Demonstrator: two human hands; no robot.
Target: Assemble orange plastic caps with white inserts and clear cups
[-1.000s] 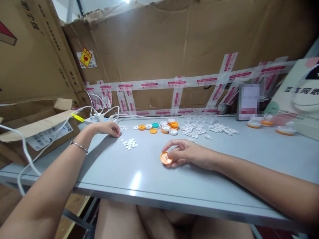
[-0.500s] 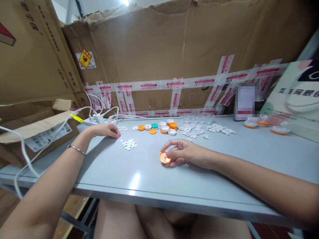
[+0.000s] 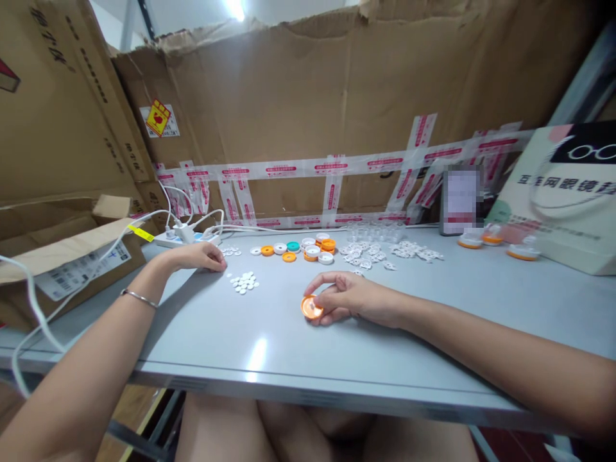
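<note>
My right hand (image 3: 344, 298) is closed on an orange round cap (image 3: 310, 307), tilted just above the grey table, its shallow inside facing me. At the left, my left hand (image 3: 205, 256) rests low over the table with thumb and fingers pressed together. Whatever they may pinch is too small to tell. Beside those fingertips lies a small pile of white discs (image 3: 244, 282), and a second group of white discs (image 3: 231, 251) sits just behind them. Between the hands, farther back, stand several round caps in white, orange and teal (image 3: 293, 246).
Behind the right hand are piles of small white plastic pieces (image 3: 363, 254) and clear plastic cups (image 3: 375, 230). Orange-based clear assemblies (image 3: 523, 249), a phone (image 3: 459, 199) and a paper bag (image 3: 563, 192) stand at right. A power strip (image 3: 166, 240) and open carton (image 3: 96, 256) are left.
The whole view has shifted slightly, so things appear a little farther left. Both hands keep nearly the same pose, the right one still holding the orange cap.
</note>
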